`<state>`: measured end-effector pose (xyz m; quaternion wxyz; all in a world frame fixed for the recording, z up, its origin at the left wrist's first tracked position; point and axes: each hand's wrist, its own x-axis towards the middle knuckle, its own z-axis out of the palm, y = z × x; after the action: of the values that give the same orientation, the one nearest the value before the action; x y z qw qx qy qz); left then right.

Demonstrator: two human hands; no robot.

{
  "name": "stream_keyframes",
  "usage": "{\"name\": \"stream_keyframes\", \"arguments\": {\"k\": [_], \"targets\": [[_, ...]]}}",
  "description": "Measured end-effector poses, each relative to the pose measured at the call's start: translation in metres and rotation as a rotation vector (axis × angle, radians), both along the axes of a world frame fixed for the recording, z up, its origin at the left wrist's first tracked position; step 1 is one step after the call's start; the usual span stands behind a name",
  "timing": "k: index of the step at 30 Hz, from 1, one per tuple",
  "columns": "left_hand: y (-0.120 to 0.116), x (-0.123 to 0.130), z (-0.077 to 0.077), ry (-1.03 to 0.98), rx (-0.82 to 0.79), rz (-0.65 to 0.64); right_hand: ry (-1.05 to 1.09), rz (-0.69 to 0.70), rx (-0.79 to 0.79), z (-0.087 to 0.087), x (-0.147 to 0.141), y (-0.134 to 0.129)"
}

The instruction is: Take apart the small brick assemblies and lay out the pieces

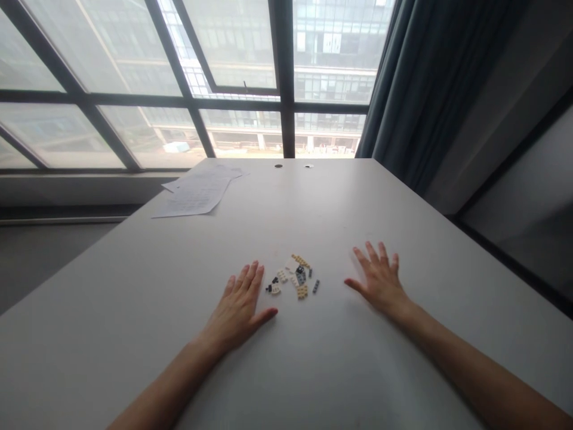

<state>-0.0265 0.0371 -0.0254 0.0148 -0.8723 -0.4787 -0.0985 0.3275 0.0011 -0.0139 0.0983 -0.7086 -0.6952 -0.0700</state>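
Several small building bricks lie in a loose group near the middle of the white table (295,215). Tan bricks (302,292) are at the front, and a longer tan piece (301,261) is at the back. White pieces (282,275), black pieces (274,280) and grey pieces (316,286) lie among them. My left hand (239,307) rests flat just left of the bricks, its thumb pointing towards them. To their right, farther off, my right hand (380,278) lies on the tabletop with fingers spread. Neither hand holds anything.
Sheets of paper (197,194) lie at the table's far left. Two round holes, one dark (278,166) and one lighter (308,166), are near the far edge. Behind stand large windows with dark frames (287,77) and a blue-grey curtain (421,89) on the right.
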Motion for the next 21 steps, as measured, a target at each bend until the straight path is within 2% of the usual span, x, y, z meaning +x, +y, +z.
{"name": "stream_keyframes", "arguments": {"k": [2,5,9,12,14,16,19,21], "targets": [[0.001,0.012,0.003,-0.009,-0.019,-0.052,0.007,-0.091,-0.082,-0.007,0.023,-0.009],[0.003,0.039,0.01,-0.021,-0.069,-0.104,0.018,-0.013,-0.16,-0.013,0.025,-0.01],[0.005,0.058,0.015,-0.047,-0.102,-0.088,0.047,0.22,-0.19,-0.007,-0.022,0.013],[-0.007,0.048,0.014,-0.072,-0.099,-0.046,0.062,0.373,-0.206,-0.002,-0.064,0.035],[-0.029,0.032,0.015,-0.077,-0.106,-0.016,0.067,0.444,-0.202,-0.003,-0.086,0.047],[-0.062,0.013,0.02,-0.067,-0.121,-0.018,0.063,0.501,-0.172,-0.008,-0.102,0.057],[-0.126,-0.012,0.034,-0.058,-0.169,-0.101,0.043,0.567,-0.083,-0.02,-0.118,0.07],[-0.17,-0.024,0.044,-0.075,-0.192,-0.096,0.038,0.621,-0.039,-0.026,-0.123,0.076]]}}
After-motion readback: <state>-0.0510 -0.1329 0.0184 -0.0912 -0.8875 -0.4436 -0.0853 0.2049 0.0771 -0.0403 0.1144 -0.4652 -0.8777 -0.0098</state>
